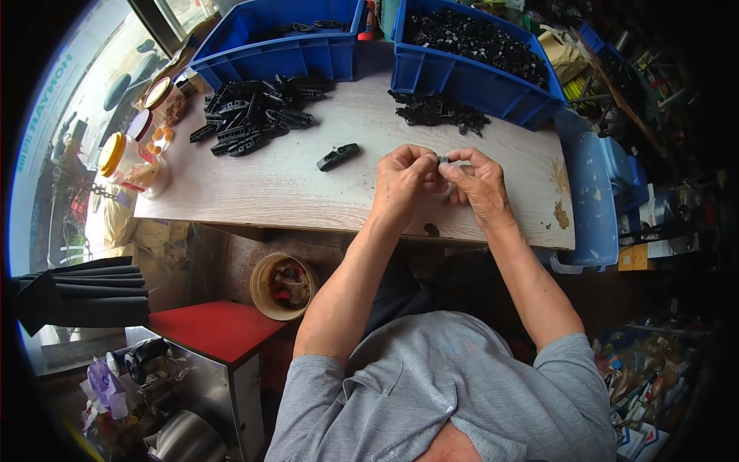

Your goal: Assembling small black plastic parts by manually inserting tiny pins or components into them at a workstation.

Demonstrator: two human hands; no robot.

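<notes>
Over the front part of the table, my left hand (406,173) and my right hand (479,181) meet with fingertips pinched together. Between them is a small dark plastic part (443,160), mostly covered by the fingers. To the left of my hands a single long black plastic piece (338,157) lies on the table. Farther left is a heap of similar black pieces (254,112). A smaller pile of small black parts (439,112) lies beyond my hands, in front of the right blue bin.
Two blue bins stand at the back, the left bin (277,58) and the right bin (469,73), both with black parts inside. Lidded jars (127,165) line the table's left end. A round bucket (262,296) and a red-topped cabinet (212,327) stand below the front edge.
</notes>
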